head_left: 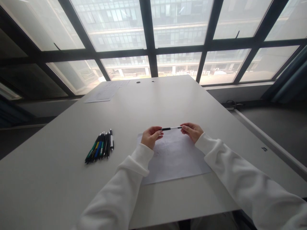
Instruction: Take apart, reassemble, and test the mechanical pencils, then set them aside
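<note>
A wide dark-framed window (120, 28) stands beyond the white counter (153, 102). On the counter's near part lies a white sheet of paper (177, 163) with faint marks; more papers (102, 92) lie near its far left edge. Left of the sheet, a bunch of pens (102, 147) rests side by side, slanting away from the viewer. The left hand (151, 136) and right hand (192, 131) each pinch one end of a black-and-white pen (166, 129) at the sheet's far edge. Its long axis runs crosswise, almost level, the right end slightly higher; black shows beside the left hand, white farther right. Fingers hide both ends, so I cannot tell which way the tip points.
</note>
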Tool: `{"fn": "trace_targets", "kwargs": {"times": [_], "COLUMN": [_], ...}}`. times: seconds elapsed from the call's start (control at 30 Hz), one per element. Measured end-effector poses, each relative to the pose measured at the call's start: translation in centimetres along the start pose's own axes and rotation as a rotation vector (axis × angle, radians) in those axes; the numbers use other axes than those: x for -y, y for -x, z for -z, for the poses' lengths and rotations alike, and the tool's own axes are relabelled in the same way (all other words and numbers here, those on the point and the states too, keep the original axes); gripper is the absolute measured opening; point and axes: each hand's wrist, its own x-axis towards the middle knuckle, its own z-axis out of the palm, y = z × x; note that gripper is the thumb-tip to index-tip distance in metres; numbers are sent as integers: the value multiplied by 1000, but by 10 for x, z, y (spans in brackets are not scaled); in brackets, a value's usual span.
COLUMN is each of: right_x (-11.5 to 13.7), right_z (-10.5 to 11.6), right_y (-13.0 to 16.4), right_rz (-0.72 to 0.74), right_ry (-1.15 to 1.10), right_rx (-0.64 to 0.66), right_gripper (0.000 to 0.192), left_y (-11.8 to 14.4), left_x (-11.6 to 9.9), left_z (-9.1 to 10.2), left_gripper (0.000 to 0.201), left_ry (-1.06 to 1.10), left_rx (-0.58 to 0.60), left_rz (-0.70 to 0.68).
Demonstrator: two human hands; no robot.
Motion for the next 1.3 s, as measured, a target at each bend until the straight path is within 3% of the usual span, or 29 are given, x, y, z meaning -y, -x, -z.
{"fn": "trace_targets", "kwargs": {"times": [0.67, 1.3], "right_x": [-2, -2], "right_z": [1, 1], "right_y": [0, -1], "right_rz": [9, 17], "right_ry": [21, 22], "right_rx": [8, 9], "right_gripper": [33, 31], "left_y": [3, 0], "left_x": [-2, -2], "left_z": [-1, 1], "left_gripper": [35, 37], "left_ry": [-52, -14], "left_rx": [-55, 9], "left_rz": [-8, 8]}}
